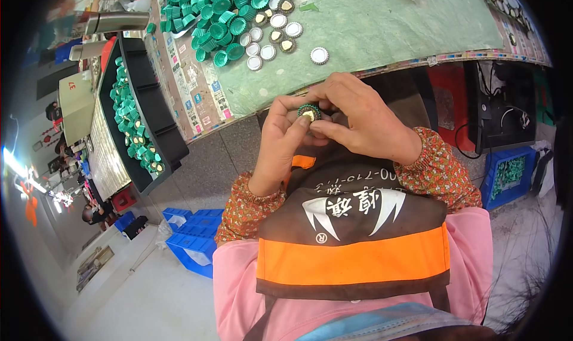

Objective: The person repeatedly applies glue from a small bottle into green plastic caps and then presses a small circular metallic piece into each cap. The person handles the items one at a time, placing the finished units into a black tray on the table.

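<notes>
1. The left hand and right hand together grasp a green-edged crimped cap holding a pale-gold piece, just off the tabletop's near edge. Both thumbs sit close to its face; some fingers behind it are hidden.
2. The step in hand looks like pressing or adjusting that cap; the next move probably calls for even thumb pressure, leaving the gold piece undisturbed.
3. Green pleated cups heap toward the tabletop's far-left corner, crowding the loose caps.
4. A lone white cap lies nearest the hands.
5. A black tray of similar cups flanks the left edge.
</notes>
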A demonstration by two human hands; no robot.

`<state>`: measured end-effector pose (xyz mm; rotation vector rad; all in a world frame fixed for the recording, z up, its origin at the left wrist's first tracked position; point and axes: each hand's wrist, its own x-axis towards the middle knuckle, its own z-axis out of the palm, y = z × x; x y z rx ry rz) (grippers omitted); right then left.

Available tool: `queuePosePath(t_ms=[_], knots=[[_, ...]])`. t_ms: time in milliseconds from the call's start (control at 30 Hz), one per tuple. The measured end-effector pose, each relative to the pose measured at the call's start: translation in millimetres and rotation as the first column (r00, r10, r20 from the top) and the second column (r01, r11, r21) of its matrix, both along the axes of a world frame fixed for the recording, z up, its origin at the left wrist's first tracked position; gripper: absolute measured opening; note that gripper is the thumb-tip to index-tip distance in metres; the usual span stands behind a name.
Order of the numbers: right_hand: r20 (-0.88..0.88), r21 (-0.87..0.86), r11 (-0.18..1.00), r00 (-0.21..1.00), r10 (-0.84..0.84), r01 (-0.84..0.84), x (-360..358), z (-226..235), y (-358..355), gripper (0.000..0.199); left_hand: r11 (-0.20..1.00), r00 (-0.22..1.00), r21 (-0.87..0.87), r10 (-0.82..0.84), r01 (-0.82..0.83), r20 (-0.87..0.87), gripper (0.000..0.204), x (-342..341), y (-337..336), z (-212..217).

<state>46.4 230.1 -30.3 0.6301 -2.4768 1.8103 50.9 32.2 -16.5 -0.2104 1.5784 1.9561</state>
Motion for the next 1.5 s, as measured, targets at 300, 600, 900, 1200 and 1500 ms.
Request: queuePosePath(t_ms=[300,600,900,1200,1500], knots=[[0.473,-0.191,0.979,0.880,0.026,0.073,8,-12,-7,0.017,0.999,0.999,-0.035,-0.016,0.014,-0.043,0.023,6,0,-4],[0.509,-0.300,0.951,0.856,0.093,0.075,6,-24,-14,0.015,0.996,0.992,-0.082,0.024,-0.034,-0.128,0.020,10,0,-15],[0.524,-0.298,0.950,0.848,0.079,0.095,7,-22,-16,0.012,0.994,0.992,-0.106,0.014,-0.027,-0.126,0.022,10,1,-16],[0.357,-0.215,0.968,0.933,-0.047,0.131,-12,-2,6,0.015,0.946,0.952,0.141,0.300,-0.291,-0.053,0.024,-21,-42,-3],[-0.639,0.358,0.492,0.593,-0.490,0.793,-86,-1,121,0.030,0.596,0.634,0.601,0.752,-0.533,-0.184,0.040,-98,-191,45]])
